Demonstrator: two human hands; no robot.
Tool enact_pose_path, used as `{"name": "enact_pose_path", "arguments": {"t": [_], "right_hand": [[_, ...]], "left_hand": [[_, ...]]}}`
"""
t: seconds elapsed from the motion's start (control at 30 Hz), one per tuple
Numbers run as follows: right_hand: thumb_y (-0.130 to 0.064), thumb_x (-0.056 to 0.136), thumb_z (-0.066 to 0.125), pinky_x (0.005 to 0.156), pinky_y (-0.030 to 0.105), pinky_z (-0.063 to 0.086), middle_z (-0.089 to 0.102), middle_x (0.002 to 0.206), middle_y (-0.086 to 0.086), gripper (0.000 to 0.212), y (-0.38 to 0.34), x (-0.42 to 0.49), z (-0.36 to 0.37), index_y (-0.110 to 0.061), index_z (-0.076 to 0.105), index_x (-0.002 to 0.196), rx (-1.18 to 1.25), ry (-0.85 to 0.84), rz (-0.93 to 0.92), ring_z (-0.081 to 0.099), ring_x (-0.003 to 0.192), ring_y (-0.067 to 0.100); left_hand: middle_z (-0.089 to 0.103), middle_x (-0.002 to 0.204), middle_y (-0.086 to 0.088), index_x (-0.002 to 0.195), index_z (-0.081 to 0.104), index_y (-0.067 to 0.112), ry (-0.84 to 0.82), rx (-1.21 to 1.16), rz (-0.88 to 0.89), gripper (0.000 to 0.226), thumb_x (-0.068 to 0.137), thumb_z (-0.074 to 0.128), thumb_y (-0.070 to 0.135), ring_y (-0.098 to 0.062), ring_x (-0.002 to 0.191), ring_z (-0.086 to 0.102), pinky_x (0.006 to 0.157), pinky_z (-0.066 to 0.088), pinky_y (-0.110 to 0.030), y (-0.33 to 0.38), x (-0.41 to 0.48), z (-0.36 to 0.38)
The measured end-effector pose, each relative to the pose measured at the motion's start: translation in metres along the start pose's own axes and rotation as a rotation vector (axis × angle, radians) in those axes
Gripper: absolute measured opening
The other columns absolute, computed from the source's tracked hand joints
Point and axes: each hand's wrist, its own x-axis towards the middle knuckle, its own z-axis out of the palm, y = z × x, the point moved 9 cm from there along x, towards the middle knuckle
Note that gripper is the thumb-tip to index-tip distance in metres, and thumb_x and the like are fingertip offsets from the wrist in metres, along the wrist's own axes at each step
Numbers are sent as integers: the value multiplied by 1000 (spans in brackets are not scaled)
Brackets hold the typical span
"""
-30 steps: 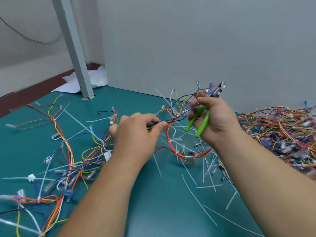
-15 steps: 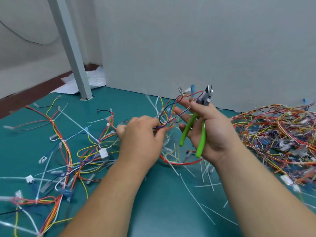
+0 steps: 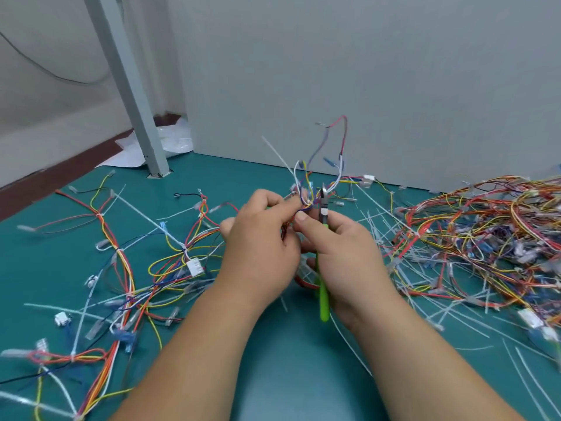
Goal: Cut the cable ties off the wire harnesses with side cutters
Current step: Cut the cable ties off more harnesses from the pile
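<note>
LEFT: loose harnesses [image 3: 130, 268], ties seemingly on | CENTRE: my left hand [image 3: 261, 247] pinches the raised harness [image 3: 306, 192]; my right hand [image 3: 343, 256] grips the side cutters [image 3: 324, 214], tip at the bundle | RIGHT: cut ties [image 3: 379, 220], tangled pile [image 3: 485, 232] | STATUS: judged partway, much left.

A wide-angle camera worn on the person's head looks forward and down across the teal desk [image 3: 273, 375], near enough that the left hand [image 3: 261, 247] and right hand [image 3: 343, 256] fill mid-frame; it faces the desk's far edge and the grey wall [image 3: 364, 86] rising behind it.
</note>
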Motion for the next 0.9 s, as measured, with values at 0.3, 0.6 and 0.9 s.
{"name": "enact_pose_path", "arguments": {"t": [0.3, 0.6, 0.9], "right_hand": [[-17, 98, 65, 61, 24, 39, 61, 79, -3, 11, 0, 13, -15, -22, 67, 88, 162, 86, 52, 48, 60, 6], [-15, 99, 61, 54, 25, 37, 61, 70, -5, 21, -18, 29, -27, -25, 62, 81, 426, -14, 77, 42, 54, 8], [-13, 103, 57, 56, 24, 37, 56, 71, -7, 22, -27, 30, -25, -24, 57, 84, 328, 82, 30, 45, 56, 6]], "left_hand": [[52, 121, 18, 126, 58, 53, 89, 237, -6, 68, 68, 52, 88, -17, 120, 41, 96, 28, -41, -8, 3, -12], [50, 85, 16, 89, 63, 42, 173, 253, -128, 26, 77, 73, 62, -14, 94, 43, 73, 14, -34, -20, 6, -29], [53, 90, 19, 114, 60, 46, 32, 196, -50, 45, 78, 43, 68, -12, 102, 47, 82, 23, -36, -3, 2, -14]]}}
